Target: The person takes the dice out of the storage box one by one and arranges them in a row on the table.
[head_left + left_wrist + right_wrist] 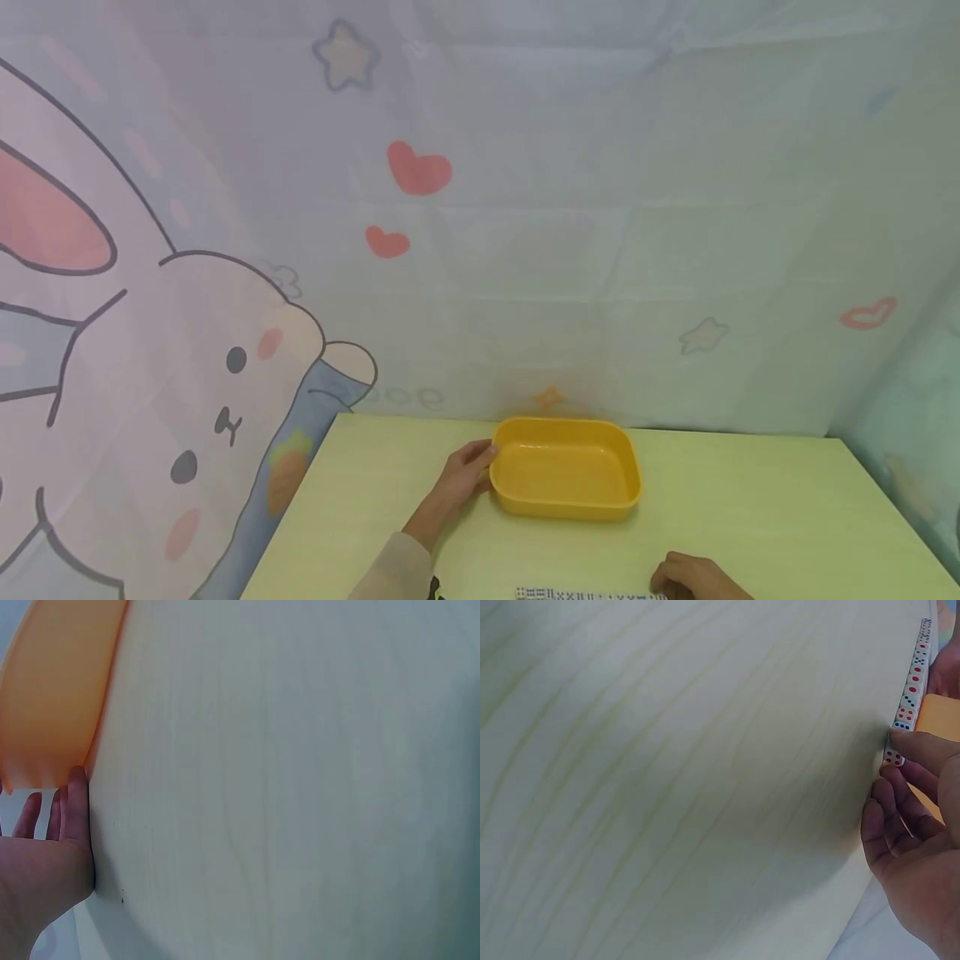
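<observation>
A yellow rectangular tray [566, 508] sits toward the back of the table. My left hand [467, 473] touches its left end, with a fingertip right at the rim. In the left wrist view, straight fingers [76, 806] of this hand lie against the tray's orange-looking end wall [56, 712]. Nearer the front edge runs a straight row of white dice [913, 686] with red and blue pips. At the row's right end is my right hand [693, 575], curled, with its fingertips pinching the end die [892, 758].
The pale yellow-green table [750, 500] carries the tray and the dice. Behind it hangs a cloth backdrop [562, 250] with a rabbit, hearts and stars. A small dark and green object [435, 588] shows beside the left sleeve [397, 571].
</observation>
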Demonstrator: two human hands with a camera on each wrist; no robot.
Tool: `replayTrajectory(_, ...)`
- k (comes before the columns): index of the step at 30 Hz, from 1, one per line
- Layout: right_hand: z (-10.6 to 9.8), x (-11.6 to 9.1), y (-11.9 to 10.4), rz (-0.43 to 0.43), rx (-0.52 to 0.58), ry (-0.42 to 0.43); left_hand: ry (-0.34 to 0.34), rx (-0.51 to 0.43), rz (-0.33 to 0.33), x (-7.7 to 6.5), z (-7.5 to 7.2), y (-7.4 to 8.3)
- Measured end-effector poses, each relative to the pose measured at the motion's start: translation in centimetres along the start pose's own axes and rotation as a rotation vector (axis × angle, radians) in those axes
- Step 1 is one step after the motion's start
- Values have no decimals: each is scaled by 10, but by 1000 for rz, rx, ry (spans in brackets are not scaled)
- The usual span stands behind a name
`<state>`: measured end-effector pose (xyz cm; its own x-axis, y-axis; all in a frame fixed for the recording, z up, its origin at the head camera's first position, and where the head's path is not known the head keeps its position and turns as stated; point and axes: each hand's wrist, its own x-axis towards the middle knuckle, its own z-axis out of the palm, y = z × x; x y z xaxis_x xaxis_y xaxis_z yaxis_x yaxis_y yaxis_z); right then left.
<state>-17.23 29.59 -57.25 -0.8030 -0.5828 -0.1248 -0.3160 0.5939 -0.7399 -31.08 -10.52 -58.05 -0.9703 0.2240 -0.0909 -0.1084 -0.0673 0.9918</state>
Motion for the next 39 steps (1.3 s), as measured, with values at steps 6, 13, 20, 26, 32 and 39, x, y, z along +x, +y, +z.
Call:
replayTrajectory(6, 1, -1, 4, -26, -11, 9, -12, -17, 5, 3, 3, 0)
replayTrajectory(13, 4, -1, 4, 35, -28, 0, -8, -9, -12, 2, 2, -1)
replayTrajectory(20, 9, 1, 4, -1, -64, 30, -4, -19, 1, 0, 1, -1)
replayTrajectory(26, 13, 1, 7, 6, -75, 47, -8, -10, -4, 0, 2, 1)
replayTrajectory(32, 14, 2, 10, -8, -93, 58, -23, 2, 8, 2, 0, -1)
replayTrajectory(39, 14, 7, 11, -79, -74, 54, -20, -10, 10, 4, -8, -4)
